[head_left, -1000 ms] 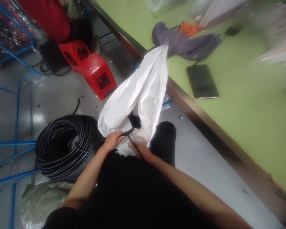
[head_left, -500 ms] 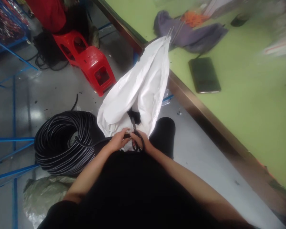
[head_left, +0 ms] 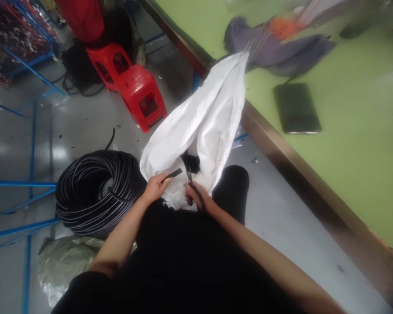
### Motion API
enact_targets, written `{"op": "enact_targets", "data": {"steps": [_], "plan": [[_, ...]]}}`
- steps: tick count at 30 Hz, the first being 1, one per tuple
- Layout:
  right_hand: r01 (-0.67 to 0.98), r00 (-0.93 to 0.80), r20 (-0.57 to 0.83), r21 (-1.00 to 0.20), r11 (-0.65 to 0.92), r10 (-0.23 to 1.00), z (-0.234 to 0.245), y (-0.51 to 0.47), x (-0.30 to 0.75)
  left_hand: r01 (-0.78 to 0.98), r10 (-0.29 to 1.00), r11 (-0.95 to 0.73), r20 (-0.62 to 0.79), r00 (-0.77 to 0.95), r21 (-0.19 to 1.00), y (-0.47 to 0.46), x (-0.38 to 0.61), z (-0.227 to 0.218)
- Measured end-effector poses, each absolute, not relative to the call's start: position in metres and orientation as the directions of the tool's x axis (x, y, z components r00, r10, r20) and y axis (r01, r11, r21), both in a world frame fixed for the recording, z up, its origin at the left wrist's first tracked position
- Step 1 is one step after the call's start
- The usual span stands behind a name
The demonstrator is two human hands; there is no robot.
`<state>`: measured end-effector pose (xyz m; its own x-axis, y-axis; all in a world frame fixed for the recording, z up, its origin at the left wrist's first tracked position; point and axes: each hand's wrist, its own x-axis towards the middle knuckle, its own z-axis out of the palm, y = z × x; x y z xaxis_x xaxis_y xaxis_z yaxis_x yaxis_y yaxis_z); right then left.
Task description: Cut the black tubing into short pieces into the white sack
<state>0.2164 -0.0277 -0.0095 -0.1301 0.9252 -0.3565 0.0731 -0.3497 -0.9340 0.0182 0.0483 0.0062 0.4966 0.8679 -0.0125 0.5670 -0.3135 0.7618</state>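
Note:
My left hand (head_left: 156, 186) is closed on a black cable (head_left: 174, 173), whose end sticks out past the fingers over the white sack. From behind the hand the cable runs back toward a large black coil (head_left: 94, 192) on the floor at left. My right hand (head_left: 199, 195) grips black-handled scissors (head_left: 190, 175), their blades pointing away from me and apart from the cable end. Beneath both hands the white woven sack (head_left: 196, 117) gapes, its far tip resting at the table edge. What lies inside the sack is too dark to make out.
Red plastic stools (head_left: 140, 91) stand beyond the coil. On the green table (head_left: 347, 144) at right lie a dark phone-like device (head_left: 297, 108) and a purple cloth (head_left: 278, 52). Blue metal bars (head_left: 31, 144) border the left side, near a greyish plastic bag (head_left: 62, 266).
My hands have moved apart: the left, with the cable, has shifted left of the scissors. The cable end now shows free, and the whole view has slid slightly.

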Motion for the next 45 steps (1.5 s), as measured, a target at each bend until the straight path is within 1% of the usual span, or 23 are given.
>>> {"op": "enact_targets", "data": {"steps": [4,6,8,10,16,18,20,23,25,27,30,33,37,39,45], "plan": [[0.296,-0.208,-0.318,-0.922,-0.250,0.925,-0.015,-0.031,0.216,0.547,0.878,-0.290,-0.010,0.479,0.785,0.056,0.018,0.013],[0.377,-0.231,-0.303,-0.904,-0.202,0.925,-0.014,-0.030,0.215,0.536,0.870,-0.284,-0.020,0.492,0.795,0.056,0.019,0.015],[0.413,-0.245,-0.301,-0.892,-0.182,0.921,-0.010,-0.028,0.215,0.523,0.862,-0.276,-0.033,0.506,0.806,0.055,0.021,0.015],[0.415,-0.248,-0.296,-0.893,-0.175,0.922,-0.006,-0.026,0.215,0.504,0.855,-0.255,-0.051,0.516,0.825,0.053,0.023,0.016],[0.314,-0.176,-0.239,-0.933,-0.176,0.955,-0.002,-0.025,0.212,0.424,0.813,-0.086,-0.183,0.553,0.902,0.045,0.027,0.022],[0.295,-0.164,-0.240,-0.937,-0.185,0.957,-0.004,-0.027,0.212,0.409,0.815,-0.028,-0.216,0.538,0.912,0.045,0.023,0.022],[0.284,-0.152,-0.258,-0.936,-0.208,0.954,-0.006,-0.028,0.214,0.404,0.843,0.006,-0.222,0.489,0.915,0.045,0.018,0.022],[0.202,-0.098,-0.289,-0.943,-0.265,0.952,-0.006,-0.028,0.217,0.411,0.872,0.010,-0.210,0.443,0.912,0.041,0.012,0.024],[0.103,-0.068,-0.299,-0.951,-0.291,0.952,-0.002,-0.026,0.217,0.422,0.840,-0.016,-0.217,0.497,0.907,0.035,0.013,0.027],[0.006,-0.076,-0.292,-0.956,-0.293,0.953,0.001,-0.023,0.216,0.423,0.787,-0.049,-0.226,0.574,0.905,0.027,0.017,0.029],[-0.112,-0.078,-0.278,-0.952,-0.286,0.957,0.004,-0.021,0.210,0.403,0.747,-0.068,-0.221,0.627,0.913,0.016,0.023,0.028],[-0.119,-0.074,-0.294,-0.946,-0.301,0.953,0.003,-0.024,0.206,0.384,0.740,-0.017,-0.246,0.625,0.923,0.009,0.015,0.018],[-0.090,0.024,-0.311,-0.947,-0.308,0.950,-0.003,-0.032,0.208,0.441,0.767,0.071,-0.332,0.549,0.895,0.005,-0.010,0.004],[-0.087,0.056,-0.311,-0.948,-0.306,0.949,-0.007,-0.035,0.210,0.441,0.761,0.098,-0.353,0.544,0.892,0.004,-0.019,0.001],[-0.065,0.077,-0.278,-0.960,-0.274,0.957,-0.016,-0.042,0.211,0.375,0.774,0.127,-0.328,0.541,0.918,-0.007,-0.021,0.000]]}}
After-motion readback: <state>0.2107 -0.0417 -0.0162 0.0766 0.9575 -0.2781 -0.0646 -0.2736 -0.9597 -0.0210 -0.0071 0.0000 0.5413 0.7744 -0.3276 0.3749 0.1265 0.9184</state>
